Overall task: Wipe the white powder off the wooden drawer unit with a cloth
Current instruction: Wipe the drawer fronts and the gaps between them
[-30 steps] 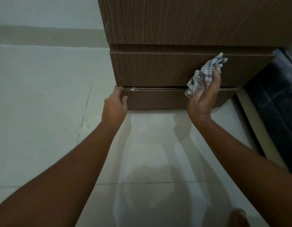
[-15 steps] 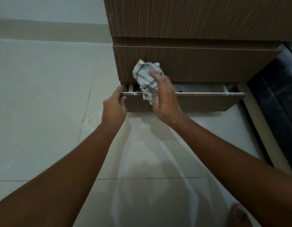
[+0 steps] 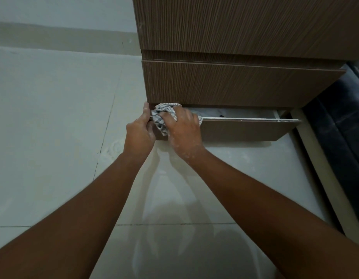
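Observation:
The brown wooden drawer unit (image 3: 235, 37) stands on the floor ahead of me. Its bottom drawer (image 3: 245, 129) is pulled partly out, with a pale top edge showing. My right hand (image 3: 184, 131) presses a crumpled checked cloth (image 3: 161, 117) onto the left end of that top edge. White powder speckles my right hand and wrist. My left hand (image 3: 139, 131) grips the drawer's left corner, thumb up against the unit, right beside the cloth.
Pale floor tiles (image 3: 43, 137) spread to the left, with a smear of white powder (image 3: 112, 150) near the unit's left corner. A dark upholstered piece of furniture (image 3: 343, 121) stands close on the right. A wall runs along the back.
The bottom drawer went from shut to pulled out. My right hand carried the cloth from the middle drawer's right side down to the bottom drawer's left end, next to my left hand.

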A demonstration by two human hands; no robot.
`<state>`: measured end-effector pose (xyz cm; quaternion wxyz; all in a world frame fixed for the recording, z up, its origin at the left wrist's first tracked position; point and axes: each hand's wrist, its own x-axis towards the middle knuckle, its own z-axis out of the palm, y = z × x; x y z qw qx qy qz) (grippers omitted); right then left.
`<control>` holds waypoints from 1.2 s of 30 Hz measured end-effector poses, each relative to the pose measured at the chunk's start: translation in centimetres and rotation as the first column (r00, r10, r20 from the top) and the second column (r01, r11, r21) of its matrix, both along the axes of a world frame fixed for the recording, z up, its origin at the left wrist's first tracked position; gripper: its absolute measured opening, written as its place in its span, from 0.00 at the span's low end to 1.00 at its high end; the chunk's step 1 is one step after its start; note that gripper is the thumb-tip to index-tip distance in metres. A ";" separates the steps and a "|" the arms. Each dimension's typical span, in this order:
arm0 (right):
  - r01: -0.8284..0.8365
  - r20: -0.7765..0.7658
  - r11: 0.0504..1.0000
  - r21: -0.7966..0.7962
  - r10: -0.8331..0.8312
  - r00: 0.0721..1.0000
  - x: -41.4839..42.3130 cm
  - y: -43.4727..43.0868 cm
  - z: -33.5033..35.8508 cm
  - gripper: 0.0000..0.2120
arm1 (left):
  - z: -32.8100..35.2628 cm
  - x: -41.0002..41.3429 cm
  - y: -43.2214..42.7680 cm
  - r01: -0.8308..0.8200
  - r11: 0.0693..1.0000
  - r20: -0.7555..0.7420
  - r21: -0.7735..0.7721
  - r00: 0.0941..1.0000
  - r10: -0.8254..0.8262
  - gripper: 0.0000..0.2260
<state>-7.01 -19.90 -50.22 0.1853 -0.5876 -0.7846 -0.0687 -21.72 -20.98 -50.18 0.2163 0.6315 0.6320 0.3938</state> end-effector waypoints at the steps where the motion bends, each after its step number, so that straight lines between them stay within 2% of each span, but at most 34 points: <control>1: 0.015 -0.001 1.000 0.004 -0.015 1.000 0.8 -0.1 -0.2 0.23 | -0.2 0.0 0.0 -0.009 1.000 -0.002 -0.004 1.000 0.009 0.27; 7: 0.098 -0.037 0.986 0.136 -0.094 0.995 7.5 0.0 -1.7 0.21 | -0.5 0.4 -0.3 0.001 0.999 -0.003 0.047 1.000 -0.001 0.21; 13: 0.192 -0.085 0.948 0.253 -0.176 0.981 13.9 -0.3 -2.7 0.20 | -1.2 0.7 -0.4 -0.005 0.997 -0.006 0.073 1.000 0.005 0.21; 21: 0.317 -0.127 0.921 0.227 -0.294 0.947 22.8 -1.2 -2.5 0.17 | -2.3 0.4 0.2 0.018 0.991 -0.077 0.130 0.997 -0.008 0.20; 26: 0.394 -0.136 0.908 0.143 -0.377 0.916 27.5 -1.9 -1.7 0.14 | -2.5 0.8 -0.1 -0.030 0.992 -0.019 0.122 0.999 0.033 0.21; 29: 0.489 -0.255 0.870 0.058 -0.461 0.850 29.6 -2.4 -1.0 0.15 | -2.6 1.1 -0.2 -0.061 0.993 -0.029 0.106 0.998 0.064 0.20; 32: 0.535 -0.358 0.844 0.046 -0.486 0.797 30.6 -2.8 -0.6 0.15 | -2.7 1.5 -0.3 -0.073 0.995 -0.040 0.064 0.996 0.076 0.21; 34: 0.638 -0.410 0.769 -0.050 -0.598 0.688 30.8 -3.1 -0.5 0.16 | -2.5 1.8 -0.4 -0.088 0.995 -0.046 0.048 0.995 0.090 0.22; 36: 0.735 -0.503 0.664 -0.140 -0.687 0.524 30.6 -3.3 -1.1 0.15 | -2.5 1.9 -0.4 -0.092 0.995 -0.053 0.025 0.994 0.093 0.23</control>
